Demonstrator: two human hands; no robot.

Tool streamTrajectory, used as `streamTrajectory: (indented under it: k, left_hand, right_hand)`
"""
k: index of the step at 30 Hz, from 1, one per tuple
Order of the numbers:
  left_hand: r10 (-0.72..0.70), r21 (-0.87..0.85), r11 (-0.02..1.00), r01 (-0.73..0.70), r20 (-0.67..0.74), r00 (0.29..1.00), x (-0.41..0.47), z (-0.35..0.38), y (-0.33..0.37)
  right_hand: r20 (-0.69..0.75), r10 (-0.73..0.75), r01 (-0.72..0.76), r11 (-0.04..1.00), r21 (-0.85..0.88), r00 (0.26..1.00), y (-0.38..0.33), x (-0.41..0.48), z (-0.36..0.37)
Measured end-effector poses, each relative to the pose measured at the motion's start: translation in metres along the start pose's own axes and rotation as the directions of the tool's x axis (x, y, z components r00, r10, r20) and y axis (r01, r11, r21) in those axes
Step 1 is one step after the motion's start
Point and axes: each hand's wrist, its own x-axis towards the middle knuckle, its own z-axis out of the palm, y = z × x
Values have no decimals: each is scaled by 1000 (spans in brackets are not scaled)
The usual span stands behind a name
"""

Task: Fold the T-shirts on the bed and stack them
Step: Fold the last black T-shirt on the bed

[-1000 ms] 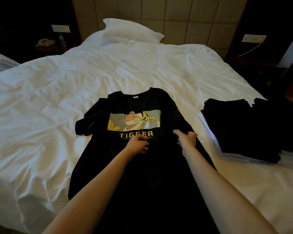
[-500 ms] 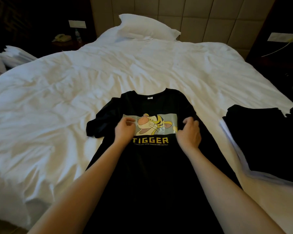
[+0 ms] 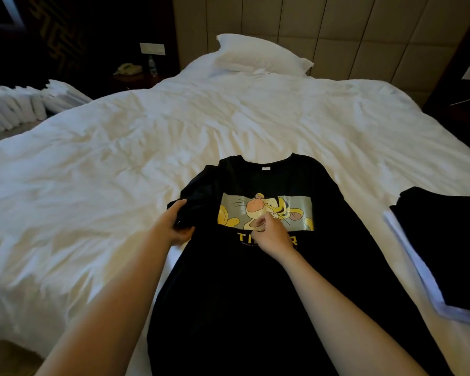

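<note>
the left hand [image 3: 174, 226] is gripping the bunched sleeve [image 3: 186, 213] on its side of a black t-shirt [image 3: 255, 294], with the thumb on top and the fingers curling under the cloth. the right hand [image 3: 273, 236] is resting on the chest of the same shirt with its knuckles bent and its fingertips meeting at the lower edge of the cartoon tiger print [image 3: 266, 210]. whether it is pinching the fabric or only pressing on it cannot be told.

the shirt is lying face up near the foot of the bed, its collar pointing toward the headboard and its hem running out of view below. the white duvet [image 3: 120, 172] is lying rumpled beneath it. to the right, apart from the shirt, a pile of folded dark garments [image 3: 451, 240] is sitting on a white folded piece [image 3: 418, 272] near the bed's edge.

a white pillow [image 3: 261, 55] is leaning at the padded headboard [image 3: 337, 31]. a telephone [image 3: 128, 68] and a small bottle [image 3: 152, 65] are standing on the dark nightstand at far left. white folded linens [image 3: 17, 107] are lying in a row beyond the bed's left side.
</note>
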Motion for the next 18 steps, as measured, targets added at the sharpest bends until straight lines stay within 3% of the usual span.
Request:
streamTrajectory:
  k: [4,6,8,10,12,13,14,16,18]
  left_hand:
    - [179,23,983,-182,101,979,-13,22,20]
    - [379,64,923,-381,31,925,-17,41,33]
    - [672,333,689,-644,39,739,-24,63,43]
    - [820,560,298,-773,264,508,-35,87,47]
    - [721,588,18,-809,553,418,-43,106,40]
    - [609,548,-44,-835,678,412,-44,115,34]
    - [474,506,-30,-862,767,433,-47,123,24]
    - [249,439,100,-893,858,450,-47,129,7]
    - [246,432,255,-865,836,490,-35,125,-2]
  right_hand:
    - [82,-35,19,981,196,996,-10,5,-4]
    - [103,-26,-5,958,288,994,-15,7,-6]
    - [114,5,-52,909,414,993,-18,11,-9]
    - [128,56,-115,845,522,990,-19,16,-11]
    - [156,123,-196,713,673,980,-18,22,-14]
    - [172,155,-231,603,764,973,-17,25,-16]
    - [188,186,-257,479,839,964,-15,27,-19]
    - [212,229,-270,263,926,950,-11,30,-24]
    - [208,238,-253,179,951,949,-8,31,-28]
